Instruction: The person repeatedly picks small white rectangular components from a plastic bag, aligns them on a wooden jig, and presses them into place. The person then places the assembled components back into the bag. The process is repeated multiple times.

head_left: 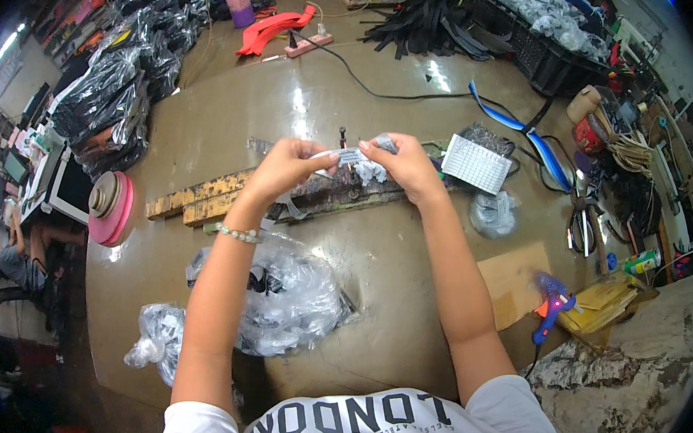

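Note:
Between my two hands stretches a short strip of pale printed labels (pixel 350 156). My left hand (pixel 292 164) pinches its left end, thumb and fingers pressed together. At the other end, my right hand (pixel 404 168) grips the strip with its tip poking above the fingers. Below the hands lie yellow-and-black wooden bars (pixel 208 199), partly hidden by my wrists. Crumpled white pieces (pixel 371 173) sit on the bars under the strip. A small upright dark metal post (pixel 343 136) stands just behind it. Right of my right hand is a white gridded sheet (pixel 476 163).
Transparent plastic bags (pixel 294 298) lie between my forearms. A blue glue gun (pixel 551 307) rests by cardboard (pixel 514 282), with scissors (pixel 583 225) farther up. Pink and tan rolls (pixel 111 206) stand left. A cable runs from a power strip (pixel 308 45). Black strips (pixel 429 26) lie far back.

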Tool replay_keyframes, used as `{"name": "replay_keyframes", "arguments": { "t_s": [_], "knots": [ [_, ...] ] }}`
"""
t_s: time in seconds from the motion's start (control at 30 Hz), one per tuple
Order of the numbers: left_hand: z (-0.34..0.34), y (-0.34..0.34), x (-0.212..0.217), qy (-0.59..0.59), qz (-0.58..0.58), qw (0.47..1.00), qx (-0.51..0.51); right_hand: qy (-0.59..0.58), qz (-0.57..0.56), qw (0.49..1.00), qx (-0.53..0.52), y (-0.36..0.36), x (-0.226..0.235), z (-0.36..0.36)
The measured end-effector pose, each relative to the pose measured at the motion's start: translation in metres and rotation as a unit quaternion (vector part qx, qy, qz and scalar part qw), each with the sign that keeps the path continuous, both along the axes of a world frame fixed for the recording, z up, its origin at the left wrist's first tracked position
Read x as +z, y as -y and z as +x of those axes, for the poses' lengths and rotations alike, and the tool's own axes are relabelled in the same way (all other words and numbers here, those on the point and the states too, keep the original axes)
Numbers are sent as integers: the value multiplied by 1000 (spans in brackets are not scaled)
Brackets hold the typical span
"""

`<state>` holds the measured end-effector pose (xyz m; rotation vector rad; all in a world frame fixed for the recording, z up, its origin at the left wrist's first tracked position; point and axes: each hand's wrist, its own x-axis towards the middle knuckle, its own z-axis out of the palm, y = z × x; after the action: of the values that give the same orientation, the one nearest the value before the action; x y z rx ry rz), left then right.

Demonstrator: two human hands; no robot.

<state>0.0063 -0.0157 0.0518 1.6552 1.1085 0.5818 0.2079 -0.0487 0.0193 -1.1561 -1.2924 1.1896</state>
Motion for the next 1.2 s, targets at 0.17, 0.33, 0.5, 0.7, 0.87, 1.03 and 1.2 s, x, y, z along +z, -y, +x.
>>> {"name": "replay_keyframes", "arguments": {
  "t_s": [0.17, 0.33, 0.5, 0.7, 0.87, 1.03, 1.2],
  "knots": [
    [-22, -16, -1, -2, -45, 999, -7, 25, -15, 999, -17, -9, -12, 22],
    [-20, -24, -21, 5, -41, 999, 21, 90, -15, 995, -41, -15, -25, 32],
    [-19, -26, -33, 43, -53, 997, 21, 157, 9, 987, -34, -21, -33, 32],
    [-20, -25, -43, 86, -96, 991, 27, 187, -16, 982, -9, -24, -32, 32],
    [-20, -22, -43, 64, -84, 994, 31, 77, -81, 994, -2, -24, -28, 32],
    [-20, -23, -48, 40, -56, 997, 31, 106, -64, 992, 0, -24, -33, 34],
    [-20, -28, -60, 22, -29, 999, 23, 184, -45, 982, -21, -25, -45, 31]
  ]
}}
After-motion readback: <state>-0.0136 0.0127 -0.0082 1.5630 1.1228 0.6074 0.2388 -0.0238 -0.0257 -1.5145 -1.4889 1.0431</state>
